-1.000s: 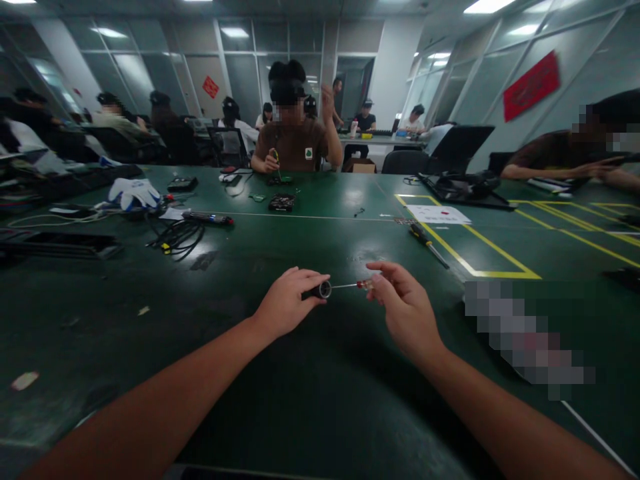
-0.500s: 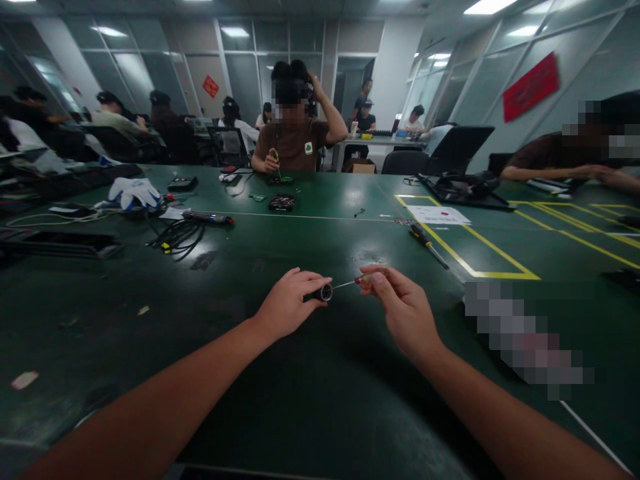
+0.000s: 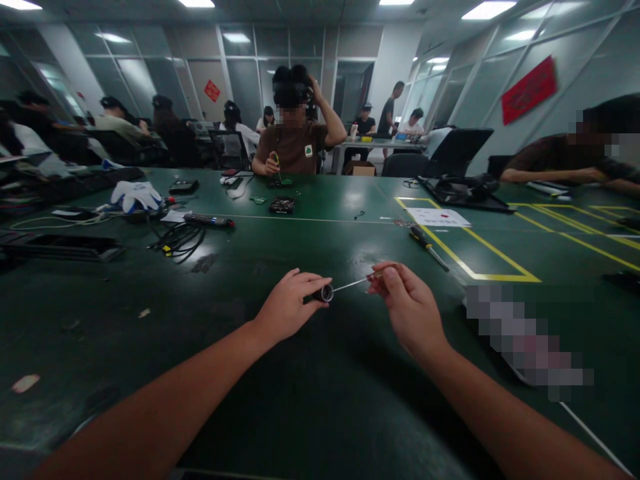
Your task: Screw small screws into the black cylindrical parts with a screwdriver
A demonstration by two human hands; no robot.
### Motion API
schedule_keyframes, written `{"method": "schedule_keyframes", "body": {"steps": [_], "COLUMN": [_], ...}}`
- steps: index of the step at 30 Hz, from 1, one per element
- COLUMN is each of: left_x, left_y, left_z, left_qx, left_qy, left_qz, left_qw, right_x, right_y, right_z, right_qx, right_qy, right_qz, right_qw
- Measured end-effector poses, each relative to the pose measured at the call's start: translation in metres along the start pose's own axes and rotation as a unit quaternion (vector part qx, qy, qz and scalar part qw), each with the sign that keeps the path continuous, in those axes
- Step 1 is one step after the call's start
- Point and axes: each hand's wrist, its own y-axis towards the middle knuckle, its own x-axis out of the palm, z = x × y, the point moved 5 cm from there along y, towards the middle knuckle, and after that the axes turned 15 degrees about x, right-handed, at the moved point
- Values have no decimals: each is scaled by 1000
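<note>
In the middle of the head view, my left hand (image 3: pixel 287 303) is closed around a small dark cylindrical part (image 3: pixel 326 293), its round open end turned to the right. My right hand (image 3: pixel 407 303) pinches the handle of a thin screwdriver (image 3: pixel 352 285). The metal shaft slants down to the left, and its tip is at the open end of the cylinder. Whether the tip sits inside or only touches the rim, I cannot tell. Fingers cover most of the screwdriver's handle and the back of the cylinder.
On the green table (image 3: pixel 310 413), a larger screwdriver (image 3: pixel 429 247) lies beyond my right hand. A blurred-out object (image 3: pixel 520 337) rests at the right. Cables (image 3: pixel 180 240), white gloves (image 3: pixel 135 196) and a black tray (image 3: pixel 65 245) are at the left. A co-worker (image 3: pixel 295 143) sits opposite.
My right hand has moved slightly to the right with the screwdriver, and more of its shaft shows. My left hand stays in nearly the same place with the cylindrical part.
</note>
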Motion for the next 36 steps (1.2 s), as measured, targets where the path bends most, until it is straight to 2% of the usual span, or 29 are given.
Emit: {"method": "schedule_keyframes", "body": {"steps": [4,10,16,27,36], "left_x": [0,-1,-1,-2,-3], "left_y": [-1,0,0,0,-1], "left_z": [0,2,2,3,3], "left_qx": [1,0,2,16,24], "left_qy": [-5,-8,1,-29,-25], "left_qz": [4,1,6,25,31], "left_qw": [1000,1000,1000,999,999], "right_x": [5,7,11,7,10], "right_y": [-7,-6,-8,-7,-2], "right_z": [-1,-4,-1,8,14], "right_qx": [-17,-22,36,30,54], "right_qy": [-55,-77,-5,23,21], "right_qz": [-19,-25,-72,-2,-35], "right_qw": [998,996,997,999,998]}}
